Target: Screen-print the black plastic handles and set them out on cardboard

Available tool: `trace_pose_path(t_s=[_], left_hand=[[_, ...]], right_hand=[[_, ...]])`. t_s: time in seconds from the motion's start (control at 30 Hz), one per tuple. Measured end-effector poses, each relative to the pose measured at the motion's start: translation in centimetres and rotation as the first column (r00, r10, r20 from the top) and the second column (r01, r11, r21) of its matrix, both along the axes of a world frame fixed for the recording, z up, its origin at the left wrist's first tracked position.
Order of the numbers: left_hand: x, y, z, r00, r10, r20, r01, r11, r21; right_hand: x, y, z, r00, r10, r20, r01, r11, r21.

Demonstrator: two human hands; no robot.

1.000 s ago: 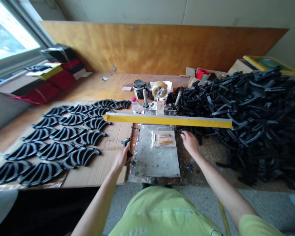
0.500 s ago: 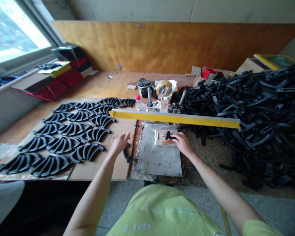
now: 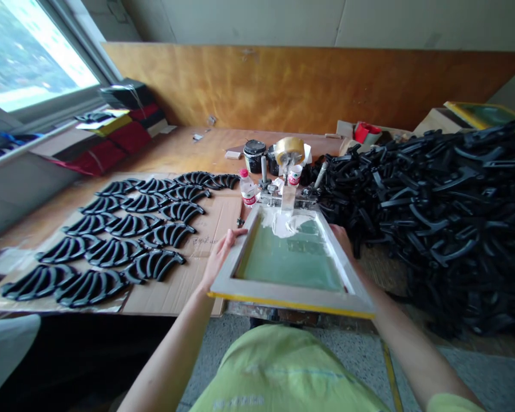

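Note:
A wooden screen-printing frame (image 3: 285, 296) with green mesh lies almost flat over the small printing plate in front of me. A blob of white ink (image 3: 285, 224) sits on the mesh at its far end. My left hand (image 3: 222, 254) grips the frame's left rail, thumb on top. At the right rail my right hand (image 3: 340, 237) holds the frame, mostly hidden behind it. The plate and the black part on it are covered by the screen.
Rows of curved black plastic parts (image 3: 124, 246) lie on cardboard (image 3: 171, 292) to the left. A big heap of black parts (image 3: 446, 200) fills the right. Behind the frame stand a bottle (image 3: 248, 191), an ink can (image 3: 254, 155) and a tape roll (image 3: 289, 150).
The raised screen frame has swung down over the plate. My right hand had set a black part on the plate; both hands then moved to the frame's side rails.

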State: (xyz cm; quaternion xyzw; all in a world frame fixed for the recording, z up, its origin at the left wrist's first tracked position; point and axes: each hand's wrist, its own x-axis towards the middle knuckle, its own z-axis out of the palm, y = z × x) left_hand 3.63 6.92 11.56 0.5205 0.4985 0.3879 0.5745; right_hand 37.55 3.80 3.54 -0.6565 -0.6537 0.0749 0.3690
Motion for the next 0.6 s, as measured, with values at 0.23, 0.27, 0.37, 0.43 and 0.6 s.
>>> trace_pose_path(t_s=[0.23,0.27,0.37,0.43,0.6], left_hand=[[-0.6,-1.7,-9.6,0.998,0.005,-0.064,-0.017,0.982,-0.189],[-0.4,-1.7,-10.3,0.996,0.007,-0.083,-0.023,0.982,-0.186],[-0.3,-1.6,-11.0,0.992,0.005,-0.126,-0.027,0.984,-0.173],[-0.4,-1.7,-11.2,0.991,0.0,-0.136,-0.024,0.985,-0.17],[-0.5,-1.9,-11.7,0.986,0.006,-0.164,-0.028,0.991,-0.135]], right_hand=[[-4.5,8.0,3.6,0.957,0.058,0.283,-0.086,0.993,0.086],[-5.6,9.0,3.7,0.943,0.104,0.317,-0.118,0.993,0.026],[-7.6,9.9,3.0,0.913,0.194,0.358,-0.136,0.974,-0.179],[-7.9,8.5,2.3,0.897,0.234,0.375,-0.147,0.958,-0.247],[-6.9,3.1,2.2,0.765,0.507,0.396,-0.446,0.862,-0.243]])
